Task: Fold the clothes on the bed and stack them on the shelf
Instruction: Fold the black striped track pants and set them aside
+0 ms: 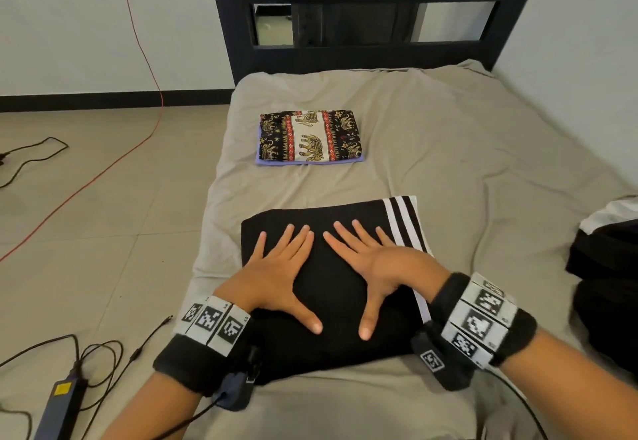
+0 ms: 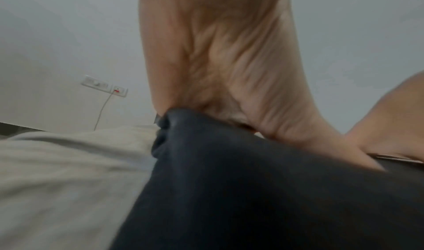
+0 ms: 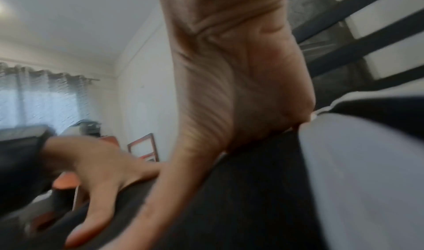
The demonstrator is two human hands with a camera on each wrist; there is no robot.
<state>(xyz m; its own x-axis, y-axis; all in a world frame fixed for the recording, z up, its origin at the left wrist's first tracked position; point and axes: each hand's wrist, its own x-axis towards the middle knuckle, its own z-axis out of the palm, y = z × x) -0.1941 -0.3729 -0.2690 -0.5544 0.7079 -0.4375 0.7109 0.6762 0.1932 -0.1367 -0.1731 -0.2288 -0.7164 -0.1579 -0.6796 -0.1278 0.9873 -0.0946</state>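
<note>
**Both palms down on the folded black garment, with the lift to come**

My left hand [image 1: 276, 267] and my right hand [image 1: 371, 263] lie flat, side by side, on the folded black garment [image 1: 331, 305] at the near end of the bed [image 1: 466, 135]. The garment's white stripes [image 1: 404, 222] run along its right edge, just beside my right hand.

The risk, as I judge it, lies in the pick-up. The fold is soft and thick, and nothing pins its layers but my weight. If I lift from one side only, or slide my fingers in too shallow, the layers could slip apart and the fold would need doing again. The sheet beneath is loose and wrinkled, so it could drag along if I scoop carelessly. Carried unsupported to the shelf, which is out of view, the bundle could sag in the middle.

My grip is wide on both sides: fingers spread and straight, thumbs angled toward each other, pressing on the cloth and closing round nothing. Both wrist views show a palm heel on dark fabric.

A folded elephant-print cloth [image 1: 310, 137] sits farther up the bed, well apart. More dark clothing [image 1: 607, 256] lies at the right edge.
</note>
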